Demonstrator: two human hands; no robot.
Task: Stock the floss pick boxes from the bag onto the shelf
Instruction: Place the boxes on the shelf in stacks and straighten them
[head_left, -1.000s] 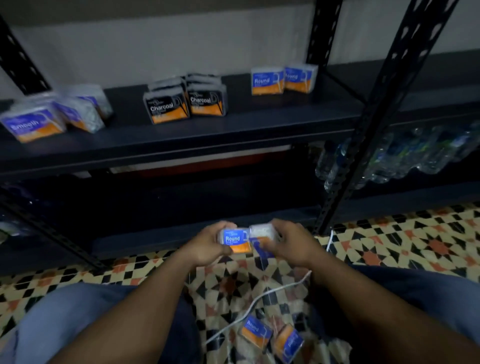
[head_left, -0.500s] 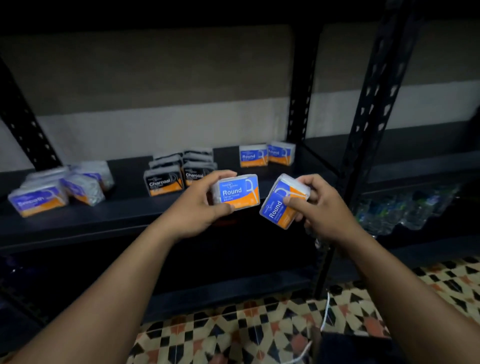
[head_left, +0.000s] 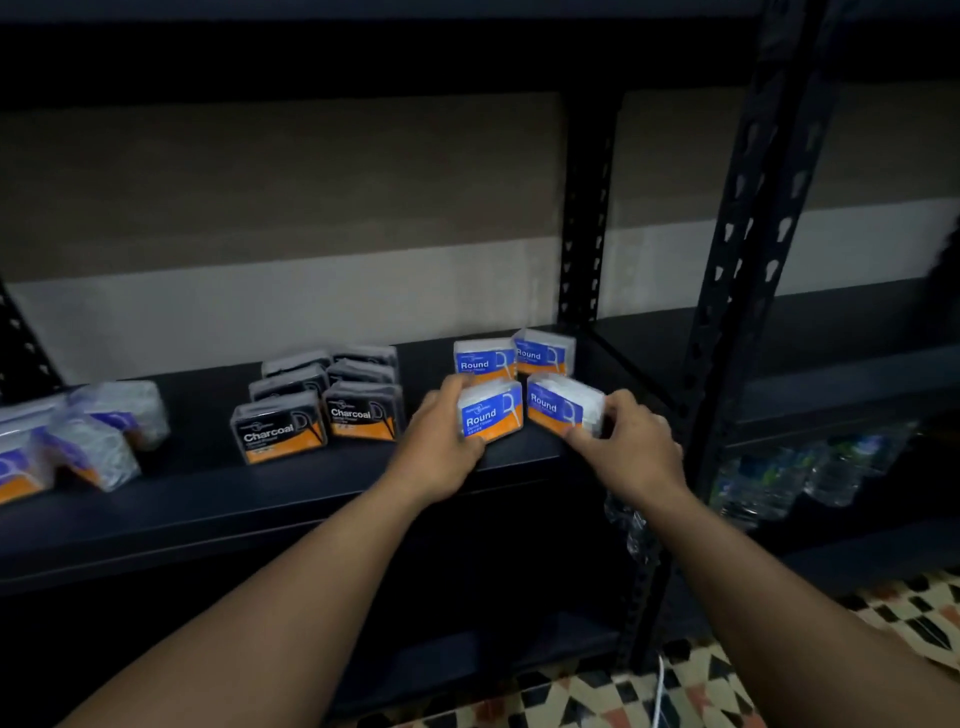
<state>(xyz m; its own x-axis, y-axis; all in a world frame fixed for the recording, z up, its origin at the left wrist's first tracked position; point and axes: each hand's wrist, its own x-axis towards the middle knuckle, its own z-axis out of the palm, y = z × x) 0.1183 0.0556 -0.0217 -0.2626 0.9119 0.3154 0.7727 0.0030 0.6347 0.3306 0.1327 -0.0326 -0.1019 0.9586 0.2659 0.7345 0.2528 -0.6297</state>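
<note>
Your left hand (head_left: 441, 441) is gripping the left Round box (head_left: 491, 411), your right hand (head_left: 631, 447) the right Round box (head_left: 561, 408), lining both up on the shelf (head_left: 208, 499) in front of the back Round boxes (head_left: 514, 356) (keeping kinds together).

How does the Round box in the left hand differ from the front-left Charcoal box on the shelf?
The Round box has a blue label; the Charcoal box has a black one. The Round box is gripped by the left hand; the Charcoal box stands free on the shelf. Both have an orange lower band.
</note>
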